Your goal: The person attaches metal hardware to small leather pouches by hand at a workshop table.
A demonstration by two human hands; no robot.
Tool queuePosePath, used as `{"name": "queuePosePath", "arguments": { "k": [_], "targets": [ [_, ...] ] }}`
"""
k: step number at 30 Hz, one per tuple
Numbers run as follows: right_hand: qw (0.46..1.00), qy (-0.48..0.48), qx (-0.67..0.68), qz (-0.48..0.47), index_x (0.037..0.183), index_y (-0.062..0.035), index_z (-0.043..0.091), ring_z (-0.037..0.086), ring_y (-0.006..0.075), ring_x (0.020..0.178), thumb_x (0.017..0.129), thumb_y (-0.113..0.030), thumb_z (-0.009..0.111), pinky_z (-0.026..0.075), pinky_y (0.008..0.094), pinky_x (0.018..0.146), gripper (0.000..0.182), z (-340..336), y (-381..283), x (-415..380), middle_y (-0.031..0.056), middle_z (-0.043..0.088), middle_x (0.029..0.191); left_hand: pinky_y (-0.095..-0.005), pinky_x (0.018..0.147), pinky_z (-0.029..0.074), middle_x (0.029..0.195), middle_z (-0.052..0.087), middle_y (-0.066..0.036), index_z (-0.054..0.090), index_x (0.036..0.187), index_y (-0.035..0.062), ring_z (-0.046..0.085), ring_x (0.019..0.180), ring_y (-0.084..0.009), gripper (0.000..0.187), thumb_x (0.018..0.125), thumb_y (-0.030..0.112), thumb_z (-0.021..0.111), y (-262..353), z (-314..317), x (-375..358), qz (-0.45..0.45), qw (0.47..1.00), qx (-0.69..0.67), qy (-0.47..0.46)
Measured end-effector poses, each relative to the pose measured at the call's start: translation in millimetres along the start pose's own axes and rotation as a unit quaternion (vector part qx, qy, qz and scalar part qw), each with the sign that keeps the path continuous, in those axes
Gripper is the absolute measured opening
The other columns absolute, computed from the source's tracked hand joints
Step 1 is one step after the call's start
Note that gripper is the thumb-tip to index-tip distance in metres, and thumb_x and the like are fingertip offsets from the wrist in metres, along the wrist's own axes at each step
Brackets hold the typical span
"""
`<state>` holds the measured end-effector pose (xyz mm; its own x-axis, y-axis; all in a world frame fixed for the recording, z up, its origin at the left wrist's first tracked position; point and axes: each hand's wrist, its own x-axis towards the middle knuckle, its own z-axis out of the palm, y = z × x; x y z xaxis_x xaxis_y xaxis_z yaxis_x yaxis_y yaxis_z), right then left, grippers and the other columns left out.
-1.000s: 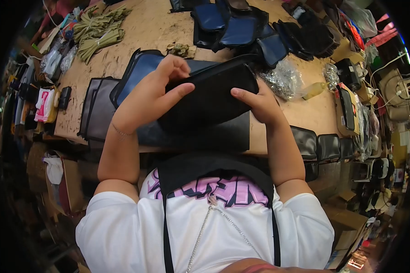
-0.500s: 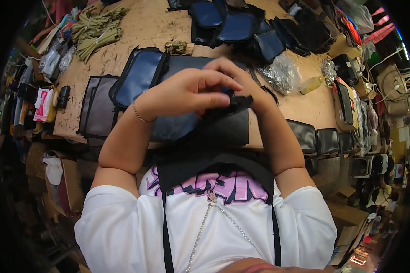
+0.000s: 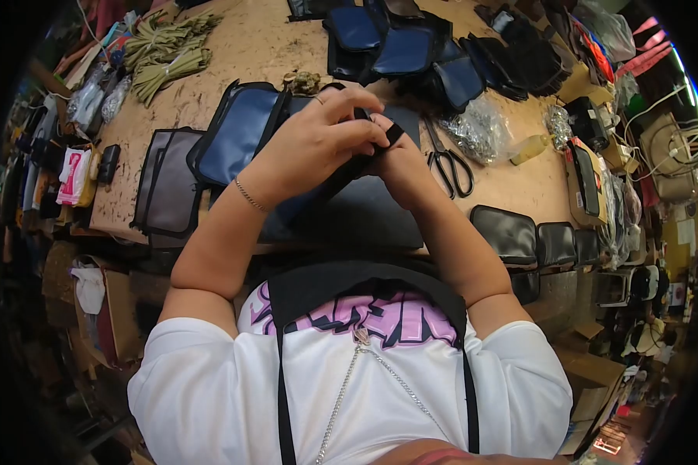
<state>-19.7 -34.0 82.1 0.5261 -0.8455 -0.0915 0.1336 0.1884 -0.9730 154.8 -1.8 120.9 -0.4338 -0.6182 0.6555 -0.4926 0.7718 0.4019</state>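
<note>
My left hand (image 3: 316, 143) is closed on a black strip of material (image 3: 358, 161), its thumb and fingers bent over the strip's upper part. Close against it on the right, my right hand (image 3: 393, 155) also grips the strip, with a black end sticking up by its fingers. The strip slants down to the left over a dark flat board (image 3: 372, 213). Left of the hands lies a blue glossy panel with black edging (image 3: 240, 132), partly over grey mesh-like pieces (image 3: 167, 182).
Black scissors (image 3: 450, 167) and a plastic bag of metal parts (image 3: 477, 132) lie right of my hands. Blue panels (image 3: 402, 50) are piled at the back of the table (image 3: 248, 35). Black pouches (image 3: 504, 235) line the front right edge. Green strip bundles (image 3: 167, 46) lie back left.
Both hands have moved slightly left and up, and the black strip with them. My right forearm has shifted left, uncovering the scissors.
</note>
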Motion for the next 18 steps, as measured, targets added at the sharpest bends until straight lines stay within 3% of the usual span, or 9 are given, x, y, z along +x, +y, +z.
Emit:
{"name": "queuePosePath", "arguments": {
  "k": [1,4,5,6,8,11,14,15,18],
  "targets": [
    [1.000,-0.017,-0.014,-0.011,0.118,-0.0130,0.059,0.064,0.0153,0.093,0.106,-0.035,0.039,0.055,0.0327,0.074,0.032,-3,5,2,0.0034,0.065,0.105,-0.0372,0.086,0.049,0.116,0.060,-0.005,0.068,0.095,0.0119,0.059,0.097,-0.0272,0.017,0.080,0.004,0.072,3,-3,5,0.023,0.997,0.061,0.028],
    [0.988,-0.026,0.151,-0.025,0.122,-0.0126,0.056,0.063,0.0150,0.099,0.105,-0.037,0.043,0.053,0.0349,0.082,0.032,4,0,-4,0.0038,0.064,0.106,-0.0363,0.083,0.048,0.107,0.064,-0.006,0.068,0.092,0.0077,0.060,0.094,-0.0268,0.015,0.080,0.000,0.071,-6,-7,7,0.003,0.987,0.122,0.109],
    [0.992,-0.027,0.116,-0.029,0.129,-0.0107,0.052,0.062,0.0160,0.103,0.102,-0.033,0.054,0.050,0.0365,0.091,0.035,5,-3,-7,0.0054,0.064,0.111,-0.0366,0.082,0.047,0.096,0.064,-0.008,0.064,0.092,0.0053,0.059,0.093,-0.0292,0.013,0.081,0.001,0.070,-8,-10,10,0.002,0.984,0.126,0.128],
    [0.989,-0.077,-0.028,-0.126,0.138,-0.0066,0.045,0.062,0.0201,0.106,0.097,-0.032,0.063,0.049,0.0376,0.094,0.051,7,0,-10,0.0090,0.063,0.116,-0.0373,0.081,0.047,0.094,0.063,-0.010,0.063,0.093,0.0047,0.059,0.092,-0.0301,0.011,0.084,0.003,0.069,-10,-10,8,-0.019,0.985,0.118,0.123],
    [0.940,-0.031,-0.286,-0.181,0.138,-0.0037,0.045,0.064,0.0271,0.107,0.093,-0.025,0.065,0.049,0.0384,0.095,0.053,9,-5,-21,0.0145,0.065,0.114,-0.0387,0.081,0.046,0.091,0.061,-0.012,0.060,0.093,0.0036,0.058,0.090,-0.0320,0.009,0.088,0.008,0.067,-14,-11,3,-0.061,0.987,0.102,0.112],
    [0.936,-0.047,-0.320,-0.140,0.133,-0.0041,0.050,0.066,0.0366,0.105,0.090,-0.017,0.062,0.050,0.0412,0.093,0.047,-4,1,-20,0.0219,0.067,0.109,-0.0385,0.077,0.045,0.085,0.055,-0.014,0.055,0.091,0.0014,0.054,0.083,-0.0326,0.018,0.098,0.018,0.059,-32,-14,-6,-0.089,0.994,0.059,0.027],
    [0.876,-0.076,-0.477,-0.006,0.130,-0.0016,0.054,0.064,0.0347,0.109,0.091,-0.015,0.059,0.048,0.0390,0.094,0.042,-4,-29,-23,0.0217,0.067,0.112,-0.0368,0.076,0.044,0.083,0.052,-0.015,0.052,0.087,0.0004,0.050,0.079,-0.0321,0.031,0.104,0.026,0.052,-34,-29,-11,-0.198,0.974,-0.040,-0.101],
    [0.872,-0.093,-0.480,0.003,0.130,-0.0020,0.054,0.064,0.0370,0.109,0.090,-0.014,0.059,0.048,0.0401,0.094,0.042,-6,-29,-23,0.0226,0.067,0.112,-0.0331,0.070,0.043,0.078,0.050,-0.010,0.052,0.085,0.0008,0.047,0.073,-0.0235,0.036,0.105,0.031,0.051,-39,-30,-13,-0.173,0.976,-0.052,-0.117],
    [0.868,-0.115,-0.484,0.009,0.128,-0.0029,0.055,0.063,0.0400,0.107,0.090,-0.014,0.059,0.048,0.0416,0.093,0.040,-14,-26,-20,0.0234,0.067,0.110,-0.0287,0.067,0.044,0.076,0.054,-0.002,0.055,0.086,0.0025,0.048,0.070,-0.0125,0.034,0.103,0.032,0.056,-41,-35,-15,-0.284,0.925,-0.177,-0.181]
  ]
}}
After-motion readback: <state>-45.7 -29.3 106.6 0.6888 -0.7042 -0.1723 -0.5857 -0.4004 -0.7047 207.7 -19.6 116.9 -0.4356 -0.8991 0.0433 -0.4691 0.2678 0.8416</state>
